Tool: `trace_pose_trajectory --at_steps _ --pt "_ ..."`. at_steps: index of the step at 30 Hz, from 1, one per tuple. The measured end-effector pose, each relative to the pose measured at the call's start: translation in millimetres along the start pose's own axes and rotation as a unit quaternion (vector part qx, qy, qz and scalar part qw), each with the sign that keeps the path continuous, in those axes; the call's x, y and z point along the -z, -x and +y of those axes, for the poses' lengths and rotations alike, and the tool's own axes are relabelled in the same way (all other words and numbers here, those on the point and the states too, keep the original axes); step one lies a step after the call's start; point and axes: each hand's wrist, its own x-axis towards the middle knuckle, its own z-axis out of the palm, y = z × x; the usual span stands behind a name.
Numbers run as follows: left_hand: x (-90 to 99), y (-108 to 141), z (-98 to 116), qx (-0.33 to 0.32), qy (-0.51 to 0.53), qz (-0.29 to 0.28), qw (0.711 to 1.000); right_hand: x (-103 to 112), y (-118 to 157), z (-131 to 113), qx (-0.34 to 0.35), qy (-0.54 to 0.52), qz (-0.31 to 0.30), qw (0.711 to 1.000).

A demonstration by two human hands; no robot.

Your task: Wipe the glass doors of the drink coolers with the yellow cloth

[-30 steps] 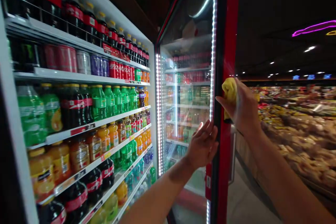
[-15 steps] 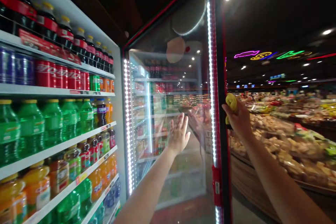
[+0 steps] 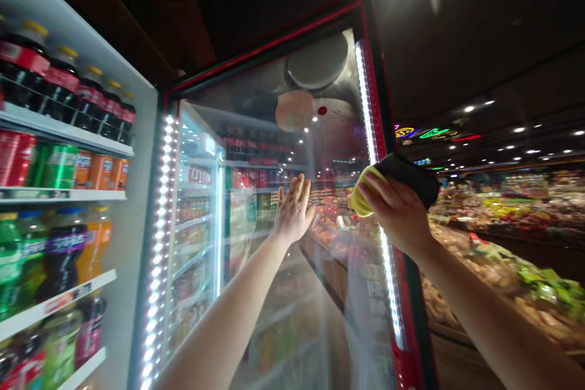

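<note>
My left hand (image 3: 295, 210) lies flat against the glass door (image 3: 336, 292) of an opened drinks fridge, fingers stretched out. My right hand (image 3: 404, 213) is wrapped over a yellow and dark cloth (image 3: 411, 178) at the door's outer edge. The cloth's yellow part bunches under the fingertips by the lit strip, and its dark part sticks out above the knuckles. What lies under the palm is hidden. Shelves of drinks reflect faintly in the glass.
On the left, fridge shelves (image 3: 64, 195) hold cola bottles (image 3: 59, 82), cans (image 3: 61, 164) and soft drink bottles (image 3: 66, 244). A light strip (image 3: 158, 250) runs down the door's hinge side. Beyond the door on the right stand displays of packed produce (image 3: 493, 280).
My right hand has moved from the door's outer edge onto its inner side, and more of the cloth shows. My left hand stays flat on the glass. The view has swung right.
</note>
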Motion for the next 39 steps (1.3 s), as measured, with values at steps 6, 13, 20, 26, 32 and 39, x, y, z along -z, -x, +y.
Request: trace_pose_trajectory --at_steps 6,13,20,26,32,39 --pt "-1.1 -49 -41 -0.028 0.019 0.068 0.997 -33 -32 13 0.016 -0.053 -0.050 0.997" --pt "10.5 -100 -77 -0.055 0.051 0.162 0.984 -62 -113 29 -0.052 -0.058 0.075 0.994" --pt "17.0 -105 -86 -0.068 0.049 0.127 0.988 -111 -182 22 -0.116 0.112 0.034 0.986" --pt "25.4 -97 -87 -0.076 0.036 0.110 0.990 -120 -167 14 -0.112 0.106 0.017 0.988" --pt "25.5 -101 -86 -0.081 0.033 0.091 0.992 -135 -252 38 -0.219 0.129 0.050 0.966" --pt "23.1 -97 -97 -0.093 0.032 0.120 0.988 -131 -189 20 -0.033 0.102 -0.056 0.993"
